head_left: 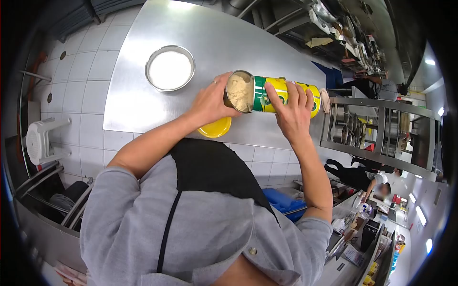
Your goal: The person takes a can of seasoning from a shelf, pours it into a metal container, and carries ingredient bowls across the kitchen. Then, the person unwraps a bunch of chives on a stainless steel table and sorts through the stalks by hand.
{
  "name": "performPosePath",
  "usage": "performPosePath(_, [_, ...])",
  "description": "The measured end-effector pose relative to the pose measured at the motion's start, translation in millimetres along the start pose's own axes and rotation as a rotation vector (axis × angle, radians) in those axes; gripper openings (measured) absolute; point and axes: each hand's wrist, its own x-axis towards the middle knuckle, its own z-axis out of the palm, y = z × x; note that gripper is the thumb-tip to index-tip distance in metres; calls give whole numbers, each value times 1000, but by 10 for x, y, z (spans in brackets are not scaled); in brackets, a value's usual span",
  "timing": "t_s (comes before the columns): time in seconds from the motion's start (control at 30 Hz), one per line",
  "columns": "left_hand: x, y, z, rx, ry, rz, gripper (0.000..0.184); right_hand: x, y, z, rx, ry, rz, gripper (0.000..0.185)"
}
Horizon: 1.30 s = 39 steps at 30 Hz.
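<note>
My left hand (212, 100) is wrapped around a small metal bowl (232, 100) that holds pale yellow powder (240, 91). A yellow and green can (265, 95) lies tipped on its side in my right hand (292, 112), its mouth at the bowl's rim. The fingers of that hand curl over the can's upper side. Just below my left wrist, a round yellow plastic lid (215, 128) rests near the table's front edge. To the left stands a round metal bowl (192, 56) filled with a white substance (170, 70).
The steel table (129, 107) ends close in front of my body. A metal rack (377, 103) with pots stands to the right, with a cloth (325, 101) beside the can's base. A white stool (40, 141) is on the tiled floor at left. A co-worker (365, 178) works far right.
</note>
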Motion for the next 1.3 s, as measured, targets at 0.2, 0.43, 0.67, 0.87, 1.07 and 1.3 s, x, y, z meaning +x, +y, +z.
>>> performPosePath(0.2, [28, 14, -10, 21, 4, 12, 101, -41, 0, 58, 9, 42, 60, 64])
performPosePath(0.43, [72, 24, 6, 16, 31, 31, 102, -9, 49, 97, 3, 64, 60, 58])
performPosePath(0.67, [87, 30, 15, 19, 8, 20, 103, -48, 76, 80, -24, 40, 27, 62])
performPosePath(0.87, [104, 41, 16, 10, 11, 20, 104, -102, 64, 156, -16, 127, 69, 64])
performPosePath(1.07, [101, 52, 6, -3, 5, 20, 103, -132, 83, 163, 52, 48, 165, 68])
performPosePath(1.3, [78, -72, -1, -59, -3, 49, 106, -386, -217, 239, 379, 56, 482, 98])
